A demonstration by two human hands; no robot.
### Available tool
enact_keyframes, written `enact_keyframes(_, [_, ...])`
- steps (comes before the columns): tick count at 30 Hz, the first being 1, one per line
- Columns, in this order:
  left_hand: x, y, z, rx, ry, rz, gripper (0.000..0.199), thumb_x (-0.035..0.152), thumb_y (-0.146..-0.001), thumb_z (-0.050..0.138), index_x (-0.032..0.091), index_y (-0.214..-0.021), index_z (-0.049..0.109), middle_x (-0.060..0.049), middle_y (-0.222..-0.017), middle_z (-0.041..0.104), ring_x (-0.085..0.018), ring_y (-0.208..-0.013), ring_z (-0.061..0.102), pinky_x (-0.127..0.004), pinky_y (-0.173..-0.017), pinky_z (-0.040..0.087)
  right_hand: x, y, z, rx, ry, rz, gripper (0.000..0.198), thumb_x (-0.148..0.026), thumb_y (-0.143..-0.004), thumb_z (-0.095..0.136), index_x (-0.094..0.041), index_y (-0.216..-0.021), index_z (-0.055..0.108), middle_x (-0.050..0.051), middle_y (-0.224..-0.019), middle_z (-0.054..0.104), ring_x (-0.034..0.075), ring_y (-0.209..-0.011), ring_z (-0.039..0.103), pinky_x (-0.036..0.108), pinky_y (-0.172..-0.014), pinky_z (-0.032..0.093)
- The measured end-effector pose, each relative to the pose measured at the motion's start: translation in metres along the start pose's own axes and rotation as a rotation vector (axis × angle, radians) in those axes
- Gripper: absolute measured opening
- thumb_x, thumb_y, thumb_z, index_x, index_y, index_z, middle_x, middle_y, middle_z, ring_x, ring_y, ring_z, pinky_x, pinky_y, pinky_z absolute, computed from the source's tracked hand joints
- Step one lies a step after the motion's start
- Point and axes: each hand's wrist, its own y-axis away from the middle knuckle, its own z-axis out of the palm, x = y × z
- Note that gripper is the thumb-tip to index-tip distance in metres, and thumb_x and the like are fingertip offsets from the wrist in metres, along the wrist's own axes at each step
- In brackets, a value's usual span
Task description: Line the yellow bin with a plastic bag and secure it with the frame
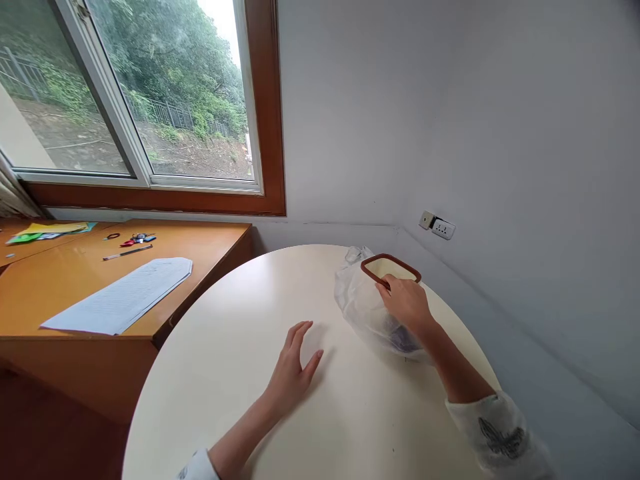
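Note:
On the right side of the round table [227, 400], my right hand [407, 302] is closed on the near edge of a rounded rectangular frame [373, 273]. It has a brown rim with a cream area inside; whether that is a hollow or a surface, I cannot tell. Beneath it lies a crumpled clear plastic bag [350, 293], with a dark purplish item [401, 339] partly showing through. My left hand [295, 367] is over the middle of the table, fingers apart and thumb spread, holding nothing, apart from the bag.
To the left stands a wooden desk [210, 237] bearing papers [125, 297], a pen [127, 253], small keys-like items [139, 239] and coloured sheets [50, 230]. A wall with a socket [443, 229] borders the table's right side. Behind the desk is a window [180, 87].

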Motion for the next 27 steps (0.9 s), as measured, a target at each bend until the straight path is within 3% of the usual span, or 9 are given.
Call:
enact_keyframes(5, [0.005,0.003,0.005,0.092,-0.015,0.038,0.075,0.036,-0.081,0.053,0.028,-0.139,0.007,-0.012,-0.140,0.027,-0.028,-0.130,0.027,-0.049,-0.101,0.034,-0.029,0.043,-0.008,0.185,-0.128,-0.131,0.022,-0.033,-0.085,0.046,-0.018,-0.079,0.062,0.004,-0.062,0.063,0.018,-0.060,0.056,0.027,-0.057,0.032])
enact_keyframes(11, [0.005,0.003,0.016,0.216,-0.194,0.074,0.116,0.040,-0.063,0.071,0.024,-0.138,-0.015,-0.017,-0.144,0.014,-0.037,-0.133,0.013,-0.061,-0.101,0.022,-0.076,0.081,-0.009,0.310,-0.486,-0.359,0.013,-0.025,-0.082,0.052,-0.017,-0.077,0.061,0.002,-0.063,0.063,0.015,-0.060,0.052,0.026,-0.062,0.035])
enact_keyframes(13, [0.002,0.002,0.016,0.266,-0.238,0.086,0.119,0.040,-0.061,0.072,0.022,-0.138,-0.017,-0.019,-0.143,0.015,-0.039,-0.132,0.014,-0.063,-0.100,0.021,-0.089,0.087,-0.007,0.297,-0.614,-0.389,0.009,-0.022,-0.081,0.053,-0.017,-0.078,0.060,0.000,-0.063,0.063,0.013,-0.058,0.051,0.025,-0.062,0.036])
enact_keyframes(19, [-0.013,-0.002,0.008,0.409,-0.262,0.125,0.109,0.035,-0.063,0.069,0.021,-0.139,-0.007,-0.019,-0.134,0.025,-0.036,-0.125,0.029,-0.054,-0.094,0.037,-0.104,0.093,-0.004,0.266,-0.884,-0.400,0.007,-0.019,-0.082,0.052,-0.018,-0.083,0.058,-0.001,-0.067,0.063,0.012,-0.061,0.052,0.026,-0.065,0.040])
enact_keyframes(24, [-0.018,-0.003,0.005,0.397,-0.323,0.142,0.117,0.034,-0.055,0.073,0.019,-0.139,-0.006,-0.018,-0.132,0.025,-0.037,-0.123,0.028,-0.053,-0.093,0.037,-0.092,0.080,-0.021,0.167,-1.050,-0.277,0.009,-0.023,-0.083,0.051,-0.019,-0.084,0.060,0.001,-0.074,0.065,0.013,-0.066,0.056,0.024,-0.062,0.043])
enact_keyframes(27, [-0.017,-0.003,0.004,0.381,-0.314,0.136,0.117,0.034,-0.053,0.074,0.018,-0.139,-0.005,-0.018,-0.131,0.026,-0.037,-0.122,0.028,-0.053,-0.091,0.038,-0.086,0.074,-0.031,0.122,-1.067,-0.274,0.010,-0.023,-0.084,0.050,-0.020,-0.083,0.060,0.000,-0.071,0.064,0.012,-0.063,0.055,0.024,-0.060,0.043])
